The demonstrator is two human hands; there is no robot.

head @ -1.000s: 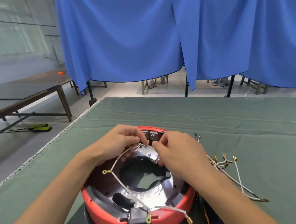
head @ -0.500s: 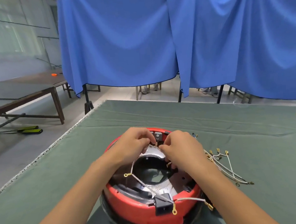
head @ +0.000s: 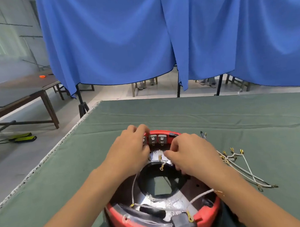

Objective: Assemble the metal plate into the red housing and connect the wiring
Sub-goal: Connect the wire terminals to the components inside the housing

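The red housing (head: 163,224) sits at the lower centre of the frame on the green tabletop (head: 216,119), and the metal plate (head: 166,202) already lies inside it, its shiny ring showing around the dark central opening. The step in hand appears to be the wiring at the far wall of the housing, where a row of grey terminal blocks (head: 157,139) stands.

The left hand (head: 130,149) rests over the far left rim, fingers curled onto the edge beside the terminal blocks; what, if anything, it pinches is hidden. The right hand (head: 188,153) hovers just right of centre with its fingers bent down toward the plate, and its fingertips seem to pinch a thin white wire (head: 163,164) that ends in a small brass lug, though the contact itself is too small to confirm.

To do this well, the person would likely steady the housing with the left hand while the right lines the lug squarely with its tab and pushes straight, not at an angle, so the thin tab does not bend. The loose white wires crossing the plate near the lower edge should stay out from under the plate.

A spare bundle of wires (head: 240,167) lies on the tabletop at the right of the frame, well apart from the housing.
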